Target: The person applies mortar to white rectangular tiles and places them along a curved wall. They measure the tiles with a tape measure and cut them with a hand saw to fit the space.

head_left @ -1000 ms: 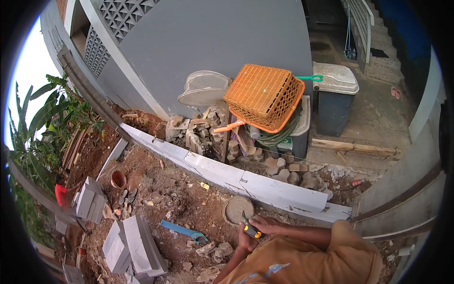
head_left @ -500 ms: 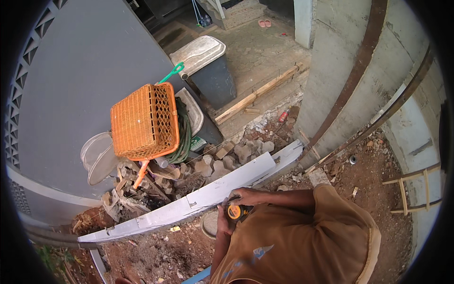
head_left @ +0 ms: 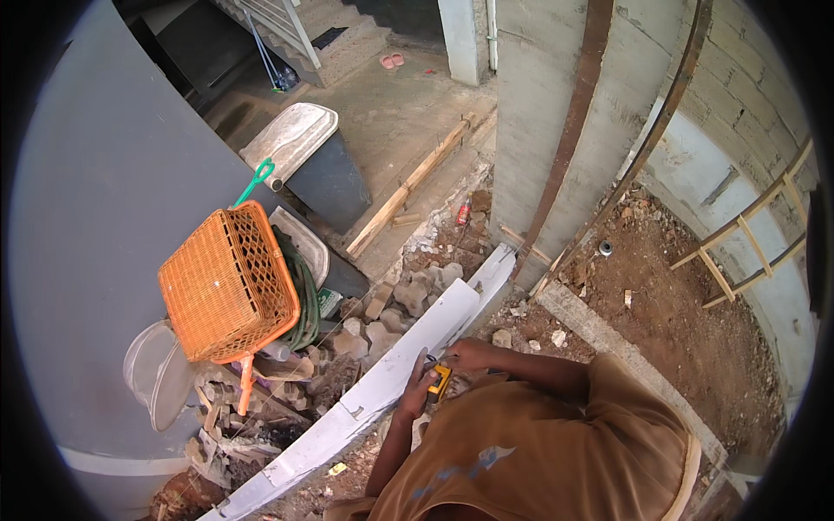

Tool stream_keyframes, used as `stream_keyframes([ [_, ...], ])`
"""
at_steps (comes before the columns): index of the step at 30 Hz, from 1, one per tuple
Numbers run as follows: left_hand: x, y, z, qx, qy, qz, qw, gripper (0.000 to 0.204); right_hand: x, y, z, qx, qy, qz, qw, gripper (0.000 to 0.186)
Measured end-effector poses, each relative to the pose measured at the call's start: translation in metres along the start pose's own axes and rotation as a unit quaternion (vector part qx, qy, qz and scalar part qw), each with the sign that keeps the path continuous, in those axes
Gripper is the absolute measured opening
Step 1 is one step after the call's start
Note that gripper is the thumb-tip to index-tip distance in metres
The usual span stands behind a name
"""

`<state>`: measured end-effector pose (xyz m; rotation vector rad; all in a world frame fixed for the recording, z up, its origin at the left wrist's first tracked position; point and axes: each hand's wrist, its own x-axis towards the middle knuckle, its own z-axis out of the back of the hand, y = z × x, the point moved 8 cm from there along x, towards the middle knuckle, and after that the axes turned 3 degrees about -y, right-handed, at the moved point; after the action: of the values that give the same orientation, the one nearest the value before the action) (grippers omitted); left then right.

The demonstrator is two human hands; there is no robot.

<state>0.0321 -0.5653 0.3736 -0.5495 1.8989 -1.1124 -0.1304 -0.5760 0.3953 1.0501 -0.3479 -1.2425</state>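
My left hand (head_left: 415,389) is closed around the side of a yellow and black tape measure (head_left: 440,381), held in front of my brown shirt. At the upper end of the tape measure, my right hand (head_left: 469,354) has its fingers pinched together. What lies between those fingers is too small to make out. Just beyond both hands runs a long white-painted plank (head_left: 382,374), set slantwise over the rubble. A shorter white piece overlaps it toward the concrete column, and a notch shows in its face near my left hand.
An orange wicker basket (head_left: 198,289) rests by grey bins (head_left: 330,184) along the grey wall. Broken paving blocks (head_left: 382,335) lie beyond the plank. A concrete column (head_left: 543,113) stands ahead, and a wooden ladder-like frame (head_left: 738,234) leans at the right. A wooden beam (head_left: 408,187) crosses the doorway.
The view has turned, so the surroundings sit further left and the plank looks steeper. The tape measure has turned from its round face to its yellow side, and my right hand has shifted slightly.
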Motion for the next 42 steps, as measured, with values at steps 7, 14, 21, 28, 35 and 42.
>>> stream_keyframes([
  [7, 0.022, -0.003, -0.038, 0.283, 0.069, 0.020, 0.956, 0.084, -0.048, -0.064, -0.012, 0.340, -0.082, -0.151, 0.924, 0.032],
  [14, 0.012, 0.062, 0.044, 0.398, 0.130, 0.057, 0.906, 0.052, -0.084, -0.104, 0.061, 0.617, -0.263, -0.204, 0.714, 0.033],
  [21, -0.063, 0.134, 0.169, 0.362, 0.075, 0.242, 0.897, 0.041, -0.088, -0.281, 0.152, 0.552, -0.418, -0.309, 0.652, 0.012],
  [28, -0.007, 0.143, 0.187, 0.521, 0.057, 0.209, 0.826, 0.029, -0.081, -0.261, 0.136, 0.461, -0.467, -0.314, 0.686, 0.049],
  [35, 0.128, 0.184, 0.216, 0.387, -0.001, 0.198, 0.901, 0.022, -0.221, -0.335, -0.028, 0.242, -0.319, -0.465, 0.790, 0.052],
  [42, 0.238, 0.207, 0.205, 0.538, 0.090, 0.098, 0.832, 0.026, -0.372, -0.264, -0.164, 0.404, -0.388, -0.592, 0.579, 0.028],
])
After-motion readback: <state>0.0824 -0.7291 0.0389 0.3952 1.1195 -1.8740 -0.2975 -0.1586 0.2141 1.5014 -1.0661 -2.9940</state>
